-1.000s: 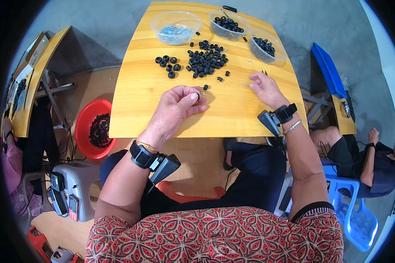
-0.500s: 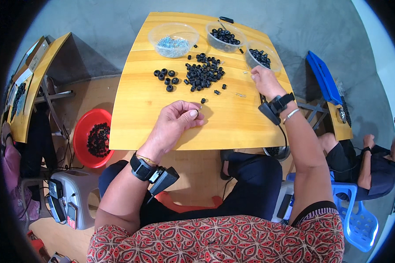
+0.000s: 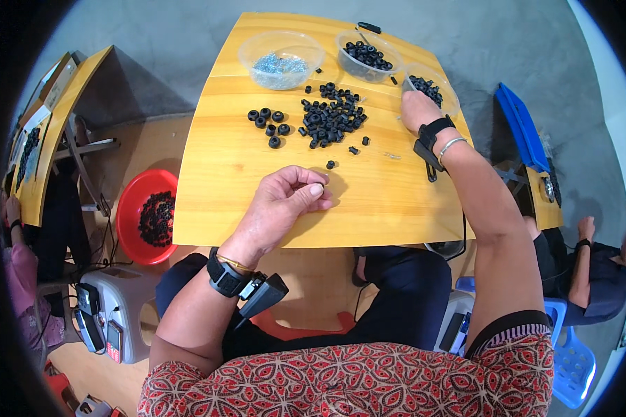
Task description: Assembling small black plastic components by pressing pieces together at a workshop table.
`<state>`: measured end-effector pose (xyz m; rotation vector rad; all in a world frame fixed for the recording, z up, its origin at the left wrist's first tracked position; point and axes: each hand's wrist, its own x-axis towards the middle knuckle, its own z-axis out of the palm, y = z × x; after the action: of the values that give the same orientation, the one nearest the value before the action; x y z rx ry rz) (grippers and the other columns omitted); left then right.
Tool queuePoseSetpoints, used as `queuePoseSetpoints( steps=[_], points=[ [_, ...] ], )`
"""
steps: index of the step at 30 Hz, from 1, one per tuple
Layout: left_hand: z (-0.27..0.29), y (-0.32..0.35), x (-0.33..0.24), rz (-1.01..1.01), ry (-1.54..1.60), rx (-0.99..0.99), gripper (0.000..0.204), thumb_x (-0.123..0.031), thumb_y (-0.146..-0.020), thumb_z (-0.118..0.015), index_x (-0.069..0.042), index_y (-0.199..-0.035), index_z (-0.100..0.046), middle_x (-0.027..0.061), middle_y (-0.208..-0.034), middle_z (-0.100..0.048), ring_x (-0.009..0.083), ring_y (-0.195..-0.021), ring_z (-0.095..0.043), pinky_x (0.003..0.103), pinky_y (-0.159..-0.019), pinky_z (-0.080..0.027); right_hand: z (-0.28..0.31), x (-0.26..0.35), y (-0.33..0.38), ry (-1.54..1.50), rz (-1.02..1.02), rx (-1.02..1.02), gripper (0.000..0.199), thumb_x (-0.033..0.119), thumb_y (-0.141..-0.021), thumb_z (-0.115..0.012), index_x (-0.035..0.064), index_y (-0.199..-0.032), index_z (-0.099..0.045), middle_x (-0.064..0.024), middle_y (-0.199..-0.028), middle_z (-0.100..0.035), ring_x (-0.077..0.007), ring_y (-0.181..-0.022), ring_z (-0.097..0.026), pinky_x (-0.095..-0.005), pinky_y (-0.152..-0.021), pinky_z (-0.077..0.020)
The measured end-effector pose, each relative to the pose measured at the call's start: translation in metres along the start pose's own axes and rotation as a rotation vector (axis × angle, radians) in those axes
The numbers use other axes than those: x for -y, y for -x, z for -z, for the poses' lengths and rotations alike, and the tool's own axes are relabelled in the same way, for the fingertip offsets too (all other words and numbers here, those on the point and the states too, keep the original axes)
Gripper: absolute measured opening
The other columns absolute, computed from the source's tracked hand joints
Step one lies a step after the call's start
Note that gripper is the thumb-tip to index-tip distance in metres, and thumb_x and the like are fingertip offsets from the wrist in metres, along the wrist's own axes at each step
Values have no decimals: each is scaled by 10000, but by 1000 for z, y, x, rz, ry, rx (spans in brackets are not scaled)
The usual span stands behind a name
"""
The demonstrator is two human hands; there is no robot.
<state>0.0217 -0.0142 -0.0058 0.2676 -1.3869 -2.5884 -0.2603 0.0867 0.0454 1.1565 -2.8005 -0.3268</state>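
My left hand (image 3: 285, 203) hovers over the near edge of the wooden table (image 3: 396, 215), thumb and fingers pinched together. A sliver of a small black part (image 3: 321, 185) shows between them; the rest is hidden. My right hand (image 3: 422, 111) is at the near rim of the right-hand clear bowl (image 3: 452, 103), which holds small black parts (image 3: 426, 89). Its fingers are hidden behind the back of the hand. Mid-table lies a pile of black spool-shaped parts (image 3: 330, 124). Left of it sit several rounder black parts (image 3: 270, 128). One black piece (image 3: 330, 165) lies beyond my left hand.
A clear bowl of bluish transparent bits (image 3: 279, 64) and one of black round parts (image 3: 367, 55) stand at the back. Tiny clear pieces (image 3: 392, 156) lie right of the pile. On the floor at left is a red basin (image 3: 129, 229). Other people sit at both sides.
My right hand has moved toward the right-hand bowl and turned, so its fingers no longer show. My left hand keeps its pinch in nearly the same place. The view has shifted slightly.
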Motion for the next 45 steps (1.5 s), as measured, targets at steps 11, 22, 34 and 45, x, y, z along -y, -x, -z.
queuePoseSetpoints(
  steps=[11, 22, 34, 45],
  points=[
    [10, 2, -3, 21, 333, 42, 162, -75, -843, -492, 24, -965, -531, 83, -840, -555, 120, -666, -531, 254, -665, -484, 41, 18, 60, -833, 203, -53, 135, 109, -773, -544, -18, -776, -498, -77, -673, -536, -160, -605, -535, -268, -547, -456],
    [12, 8, 0, 46, 632, 218, 234, -153, -846, -506, 18, -1007, -509, 58, -820, -519, 113, -691, -495, 242, -641, -447, 33, 102, 152, -1382, 426, -162, 109, -43, -766, -531, -9, -826, -445, -28, -683, -496, -65, -562, -515, -195, -484, -451],
    [6, 6, 1, 53, 390, 102, 178, -115, -821, -540, 5, -951, -564, 64, -799, -557, 136, -651, -521, 250, -637, -463, 15, 108, 150, -1350, 416, -197, 131, -42, -748, -549, 16, -832, -467, -21, -668, -474, -56, -560, -446, -190, -497, -379],
    [4, 7, 2, 24, 262, 65, 144, -66, -794, -572, 5, -918, -568, 86, -801, -593, 150, -643, -575, 252, -613, -501, 16, 110, 152, -1089, 493, -366, 132, -67, -692, -553, 19, -770, -491, -101, -681, -501, -226, -585, -526, -286, -514, -416]
  ],
)
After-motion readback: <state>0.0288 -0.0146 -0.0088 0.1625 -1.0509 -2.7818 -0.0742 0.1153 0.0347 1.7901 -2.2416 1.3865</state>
